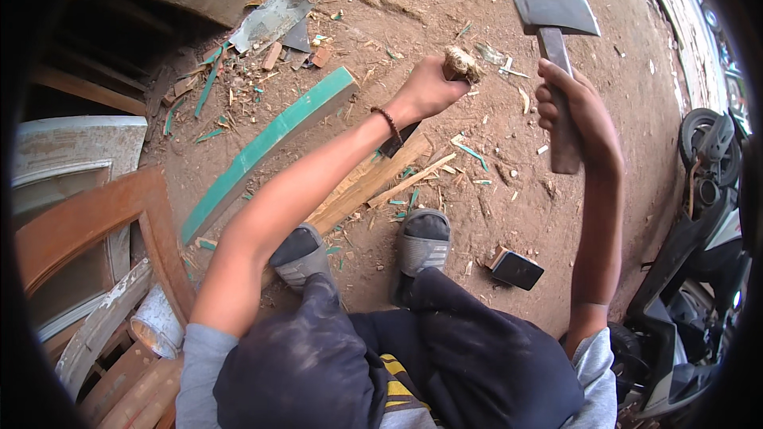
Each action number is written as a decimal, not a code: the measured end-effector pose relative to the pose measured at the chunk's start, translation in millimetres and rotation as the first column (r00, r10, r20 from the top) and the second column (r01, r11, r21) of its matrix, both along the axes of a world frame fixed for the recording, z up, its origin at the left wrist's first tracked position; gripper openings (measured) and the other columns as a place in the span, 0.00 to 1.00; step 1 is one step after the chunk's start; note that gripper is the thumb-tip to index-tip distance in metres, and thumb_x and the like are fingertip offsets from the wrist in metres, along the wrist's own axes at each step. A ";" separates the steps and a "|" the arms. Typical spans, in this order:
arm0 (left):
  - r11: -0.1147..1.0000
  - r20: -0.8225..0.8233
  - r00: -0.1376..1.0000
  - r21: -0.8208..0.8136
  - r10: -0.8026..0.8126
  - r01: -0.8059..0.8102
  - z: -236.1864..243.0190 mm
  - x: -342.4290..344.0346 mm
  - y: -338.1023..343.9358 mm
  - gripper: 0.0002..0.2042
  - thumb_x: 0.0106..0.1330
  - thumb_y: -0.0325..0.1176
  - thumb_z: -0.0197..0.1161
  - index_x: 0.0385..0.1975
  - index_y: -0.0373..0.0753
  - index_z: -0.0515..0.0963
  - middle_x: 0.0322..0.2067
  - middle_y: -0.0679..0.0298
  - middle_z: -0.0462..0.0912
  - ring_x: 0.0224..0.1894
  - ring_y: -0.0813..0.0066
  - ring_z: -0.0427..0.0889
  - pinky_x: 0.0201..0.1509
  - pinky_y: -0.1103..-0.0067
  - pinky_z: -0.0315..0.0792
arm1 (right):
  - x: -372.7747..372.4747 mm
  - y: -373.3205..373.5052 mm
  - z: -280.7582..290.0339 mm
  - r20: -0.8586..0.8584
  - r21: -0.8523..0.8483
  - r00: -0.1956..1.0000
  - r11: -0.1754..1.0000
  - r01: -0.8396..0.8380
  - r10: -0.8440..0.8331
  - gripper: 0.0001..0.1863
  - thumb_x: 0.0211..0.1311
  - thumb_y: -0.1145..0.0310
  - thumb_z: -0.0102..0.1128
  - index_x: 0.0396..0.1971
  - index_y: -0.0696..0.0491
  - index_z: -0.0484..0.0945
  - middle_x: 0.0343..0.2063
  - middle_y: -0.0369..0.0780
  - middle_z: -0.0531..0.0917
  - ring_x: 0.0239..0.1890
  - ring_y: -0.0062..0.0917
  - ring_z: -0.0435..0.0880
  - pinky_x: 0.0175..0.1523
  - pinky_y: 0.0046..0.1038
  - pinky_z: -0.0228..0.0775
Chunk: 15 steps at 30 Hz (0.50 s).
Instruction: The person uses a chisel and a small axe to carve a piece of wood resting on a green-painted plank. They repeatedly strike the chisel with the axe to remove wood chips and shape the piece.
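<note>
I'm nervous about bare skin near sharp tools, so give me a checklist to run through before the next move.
1. Grip on the grey metal-headed axe: ok, the right hand wraps its handle.
2. Grip on the frayed-topped wooden handle: ok, the left hand closes around it.
3. Hand protection: not ok, both hands are bare.
4. Foot protection: not ok, open grey sandals over dark socks.
5. Contact between the dark flat piece under the left hand and the yellowish-brown wooden plank: cannot tell.

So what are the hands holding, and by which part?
The right hand holds an axe by its handle. The left hand grips a chisel-like tool just below its frayed top.
</note>
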State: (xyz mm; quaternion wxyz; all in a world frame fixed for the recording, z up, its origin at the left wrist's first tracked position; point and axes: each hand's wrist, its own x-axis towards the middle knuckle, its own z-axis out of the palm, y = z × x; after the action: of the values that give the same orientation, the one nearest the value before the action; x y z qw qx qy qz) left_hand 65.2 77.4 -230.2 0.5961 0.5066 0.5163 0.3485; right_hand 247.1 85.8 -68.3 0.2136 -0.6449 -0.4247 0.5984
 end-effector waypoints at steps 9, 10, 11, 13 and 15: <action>0.998 -0.115 0.993 -0.049 -0.038 0.032 -3.1 -1.2 2.3 0.10 0.53 0.34 0.62 0.24 0.30 0.78 0.20 0.63 0.80 0.25 0.78 0.77 0.33 0.77 0.71 | 30.5 -2.2 -8.0 0.032 -0.185 0.990 0.974 -0.128 0.136 0.15 0.65 0.61 0.60 0.41 0.56 0.69 0.20 0.31 0.73 0.13 0.10 0.69 0.15 0.14 0.63; 0.998 -0.116 0.993 -0.061 -0.029 0.022 -3.8 0.1 4.3 0.11 0.53 0.34 0.62 0.23 0.30 0.78 0.19 0.62 0.80 0.25 0.78 0.77 0.33 0.77 0.71 | 31.1 5.2 -6.1 0.065 -0.132 0.993 0.987 -0.094 0.103 0.15 0.65 0.60 0.59 0.41 0.56 0.70 0.20 0.31 0.73 0.14 0.08 0.69 0.17 0.13 0.64; 0.999 -0.100 0.995 -0.042 -0.014 0.010 -5.1 0.9 5.4 0.11 0.53 0.34 0.63 0.23 0.30 0.78 0.19 0.62 0.80 0.25 0.78 0.77 0.33 0.77 0.72 | 29.1 11.4 -5.9 0.086 -0.095 0.996 0.995 -0.031 0.039 0.15 0.66 0.60 0.58 0.41 0.56 0.69 0.21 0.31 0.73 0.16 0.08 0.69 0.19 0.12 0.66; 1.000 -0.072 0.997 -0.031 0.002 -0.004 -8.8 1.9 5.5 0.10 0.53 0.34 0.63 0.24 0.31 0.78 0.20 0.62 0.81 0.26 0.78 0.77 0.33 0.76 0.72 | 17.5 18.4 -13.8 -0.061 0.025 0.987 0.989 0.149 -0.147 0.17 0.66 0.58 0.57 0.42 0.57 0.68 0.21 0.32 0.74 0.17 0.08 0.69 0.21 0.12 0.67; 1.000 -0.050 0.999 -0.001 0.020 -0.020 -13.2 0.4 2.6 0.10 0.53 0.34 0.63 0.25 0.31 0.79 0.21 0.62 0.81 0.26 0.78 0.77 0.33 0.76 0.72 | 4.9 14.6 -27.4 -0.013 0.078 0.988 0.985 0.152 -0.151 0.18 0.66 0.57 0.57 0.41 0.57 0.68 0.22 0.32 0.74 0.18 0.09 0.71 0.21 0.13 0.67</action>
State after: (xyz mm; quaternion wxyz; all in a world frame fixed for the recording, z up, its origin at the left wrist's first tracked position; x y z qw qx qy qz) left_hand 65.6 80.0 -243.4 0.5799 0.5096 0.5364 0.3410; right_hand 252.0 100.4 -95.7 0.2853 -0.6642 -0.3972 0.5654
